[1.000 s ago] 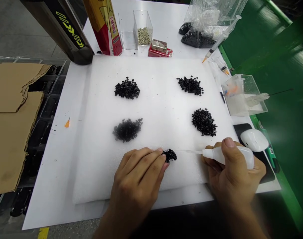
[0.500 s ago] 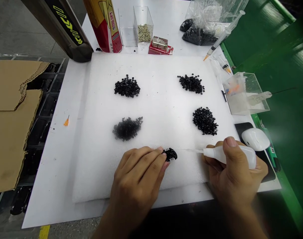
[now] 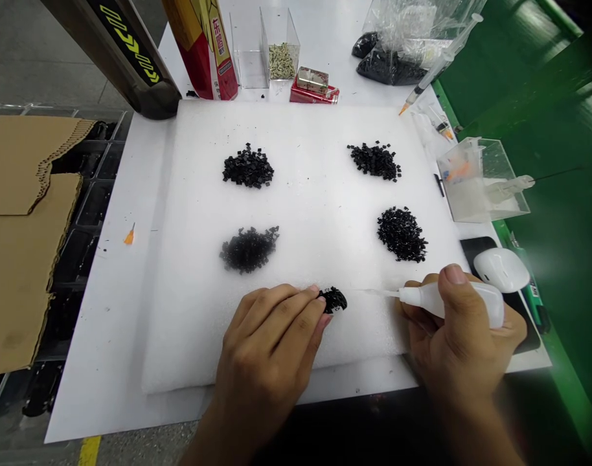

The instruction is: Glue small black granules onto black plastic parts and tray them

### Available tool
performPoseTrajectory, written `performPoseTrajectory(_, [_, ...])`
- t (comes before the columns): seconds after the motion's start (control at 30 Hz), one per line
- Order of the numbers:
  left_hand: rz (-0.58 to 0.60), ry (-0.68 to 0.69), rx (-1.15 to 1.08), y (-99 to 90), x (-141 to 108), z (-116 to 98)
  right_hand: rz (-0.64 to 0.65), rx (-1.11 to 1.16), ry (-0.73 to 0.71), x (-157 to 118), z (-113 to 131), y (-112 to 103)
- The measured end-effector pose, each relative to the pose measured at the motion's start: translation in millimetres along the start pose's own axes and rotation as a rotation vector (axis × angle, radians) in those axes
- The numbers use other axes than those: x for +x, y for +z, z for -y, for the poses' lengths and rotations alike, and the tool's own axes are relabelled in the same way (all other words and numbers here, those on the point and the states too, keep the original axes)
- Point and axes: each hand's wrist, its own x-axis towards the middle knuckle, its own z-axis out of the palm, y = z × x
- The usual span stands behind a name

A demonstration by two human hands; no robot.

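Observation:
My left hand (image 3: 274,343) is closed, its fingertips gripping a small glossy black part (image 3: 333,299) at the front of the white foam pad (image 3: 310,207). Most of the part's left end is covered by my fingers, so its kind is unclear. In my right hand (image 3: 464,343) is a white squeeze bottle (image 3: 427,299) with a long thin nozzle. The bottle lies level, its tip pointing left and a short distance from the black part. Closest to my hands are two piles of tiny black pieces, one on the left (image 3: 249,250) and one on the right (image 3: 401,234).
Two more black piles, a left one (image 3: 248,167) and a right one (image 3: 375,161), lie farther back. Behind the pad stand a dark bottle (image 3: 140,77), a red-yellow carton (image 3: 213,65) and clear boxes (image 3: 281,45). A syringe (image 3: 439,65) and a white mouse (image 3: 501,270) are rightward.
My right hand and the squeeze bottle have shifted very slightly right. My left hand keeps its grip on the black part. The whole view has moved a little.

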Motion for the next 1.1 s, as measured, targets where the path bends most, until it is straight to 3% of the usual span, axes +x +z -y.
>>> performPoseTrajectory(0.33, [-0.002, -0.003, -0.01, -0.1, -2, 0, -0.039, -0.035, 0.005, -2, -1, 1])
performPoseTrajectory(0.6, [0.017, -0.042, -0.045, -0.4, -3, 1, -0.035, 0.209, 0.075, 15, 7, -4])
performPoseTrajectory(0.83, [0.134, -0.093, -0.106, -4.5, -3, 2, 0.019, 0.113, 0.18, 10, 7, -10])
performPoseTrajectory(1.1, [0.121, -0.032, -0.096, -5.3, -5, -1, 0.027, 0.019, 0.189, 3, 1, -13])
